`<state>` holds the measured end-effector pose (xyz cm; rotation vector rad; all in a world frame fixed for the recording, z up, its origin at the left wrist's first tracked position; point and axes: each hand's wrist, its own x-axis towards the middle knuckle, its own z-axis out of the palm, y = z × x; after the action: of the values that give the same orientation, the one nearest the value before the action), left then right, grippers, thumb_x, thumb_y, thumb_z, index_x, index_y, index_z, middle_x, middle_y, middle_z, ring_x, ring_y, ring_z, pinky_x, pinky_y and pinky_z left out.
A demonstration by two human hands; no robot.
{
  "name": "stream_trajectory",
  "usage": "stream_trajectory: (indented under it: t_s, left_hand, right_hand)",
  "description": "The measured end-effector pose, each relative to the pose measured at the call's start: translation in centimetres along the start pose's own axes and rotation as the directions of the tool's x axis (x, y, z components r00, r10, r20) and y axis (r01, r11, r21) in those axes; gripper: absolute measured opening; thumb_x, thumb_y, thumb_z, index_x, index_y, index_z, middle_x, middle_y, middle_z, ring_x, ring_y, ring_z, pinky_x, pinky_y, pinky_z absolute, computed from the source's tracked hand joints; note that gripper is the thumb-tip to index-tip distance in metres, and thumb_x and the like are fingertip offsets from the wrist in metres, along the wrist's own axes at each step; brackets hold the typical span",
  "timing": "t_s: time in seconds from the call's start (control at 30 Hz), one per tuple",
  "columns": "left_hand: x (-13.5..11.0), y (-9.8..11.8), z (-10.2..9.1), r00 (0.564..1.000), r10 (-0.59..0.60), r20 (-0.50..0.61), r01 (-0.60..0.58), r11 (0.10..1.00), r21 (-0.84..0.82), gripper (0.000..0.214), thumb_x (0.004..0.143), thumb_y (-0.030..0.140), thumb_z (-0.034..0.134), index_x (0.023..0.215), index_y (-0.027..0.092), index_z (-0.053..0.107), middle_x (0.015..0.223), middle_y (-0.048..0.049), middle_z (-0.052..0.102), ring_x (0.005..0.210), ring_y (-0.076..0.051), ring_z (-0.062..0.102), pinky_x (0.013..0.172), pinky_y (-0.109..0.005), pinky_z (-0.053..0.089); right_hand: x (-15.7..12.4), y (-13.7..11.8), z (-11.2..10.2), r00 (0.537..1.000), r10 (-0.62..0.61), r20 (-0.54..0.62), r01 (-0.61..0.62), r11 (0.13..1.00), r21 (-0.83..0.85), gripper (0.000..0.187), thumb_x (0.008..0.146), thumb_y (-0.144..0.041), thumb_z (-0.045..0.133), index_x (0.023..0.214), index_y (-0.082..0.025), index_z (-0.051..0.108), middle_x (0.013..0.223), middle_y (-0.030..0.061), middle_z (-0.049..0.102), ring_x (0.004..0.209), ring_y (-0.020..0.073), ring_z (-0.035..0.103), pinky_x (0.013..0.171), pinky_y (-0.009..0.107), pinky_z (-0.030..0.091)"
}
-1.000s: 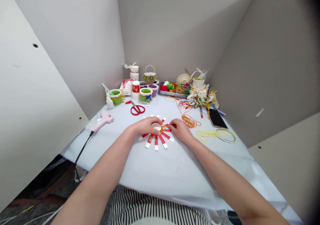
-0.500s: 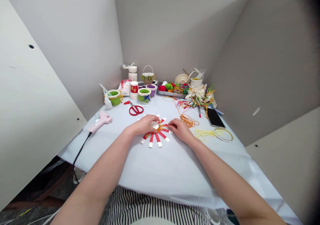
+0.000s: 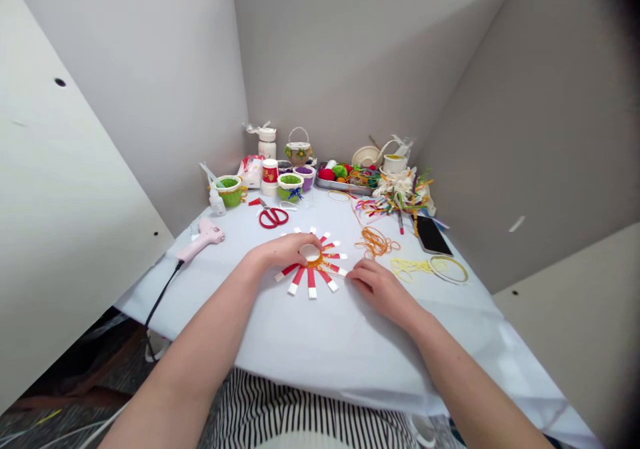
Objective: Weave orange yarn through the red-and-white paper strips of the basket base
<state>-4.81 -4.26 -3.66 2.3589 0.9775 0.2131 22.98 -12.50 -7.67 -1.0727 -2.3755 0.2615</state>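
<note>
A paper cup [image 3: 311, 277] cut into red strips with white ends lies splayed like a sun on the table, its round white base in the middle. Orange yarn rings that base. My left hand [image 3: 295, 249] grips the cup at its centre, thumb and fingers around the base, covering the left strips. Just right of the strips, my right hand [image 3: 377, 284] is closed in a pinch on a thin strand of orange yarn that runs to the cup. Beyond this hand lies a loose tangle of orange yarn [image 3: 377, 242].
Red scissors [image 3: 273, 217] and a pink glue gun [image 3: 203, 239] lie left. Behind stand small green baskets [image 3: 291, 188], a red-and-white cup [image 3: 270, 174] and a tray of yarn balls [image 3: 345, 186]. Yellow yarn [image 3: 411, 267] and a phone [image 3: 434, 236] lie right. Grey panels enclose the table.
My right hand has moved down and slightly right, away from the strips, drawing the orange strand out. The cup has turned a little under my left hand.
</note>
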Motion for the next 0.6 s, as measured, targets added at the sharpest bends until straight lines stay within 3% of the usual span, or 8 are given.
stream_trajectory:
  t_s: [0.17,0.27,0.43,0.6]
  left_hand:
    - [0.1,-0.3,0.1,1.000,0.012,0.014,-0.012,1.000,-0.005,0.046,0.076,0.014,0.066,0.119,0.028,0.061,0.126,0.0008,0.062,0.113,-0.021,0.057,0.098,-0.029,0.044]
    - [0.2,-0.3,0.2,1.000,0.014,0.017,-0.013,1.000,-0.014,0.047,0.075,0.014,0.066,0.119,0.026,0.061,0.123,0.0004,0.063,0.109,-0.021,0.059,0.095,-0.028,0.045]
    - [0.2,-0.3,0.2,0.999,0.035,0.018,-0.035,0.999,-0.028,0.046,0.074,0.013,0.065,0.118,0.025,0.061,0.123,-0.0001,0.063,0.111,-0.021,0.058,0.097,-0.029,0.044]
    - [0.2,-0.3,0.2,0.999,0.022,0.023,-0.021,0.999,-0.035,0.046,0.072,0.011,0.064,0.116,0.026,0.062,0.124,0.0000,0.063,0.110,-0.021,0.058,0.096,-0.030,0.044]
  right_hand:
    - [-0.8,-0.8,0.1,0.998,-0.066,0.013,0.068,0.986,-0.154,0.027,0.093,-0.009,0.047,0.096,-0.019,0.071,0.091,0.0094,0.063,0.084,0.0199,0.058,0.074,0.032,0.050]
    - [-0.6,-0.7,0.2,0.999,-0.047,0.008,0.047,0.975,-0.218,0.028,0.092,-0.007,0.046,0.095,-0.018,0.072,0.089,0.0099,0.062,0.083,0.0206,0.058,0.073,0.032,0.049]
    - [0.3,0.4,0.1,0.995,0.099,-0.021,-0.101,0.979,-0.179,0.026,0.090,-0.007,0.050,0.093,-0.018,0.073,0.092,0.0092,0.065,0.086,0.0206,0.061,0.076,0.032,0.050]
    - [4.2,2.1,0.1,0.969,0.244,0.024,-0.240,0.964,-0.113,0.015,0.086,-0.012,0.060,0.086,-0.018,0.073,0.086,0.0069,0.069,0.082,0.0192,0.064,0.075,0.029,0.047]
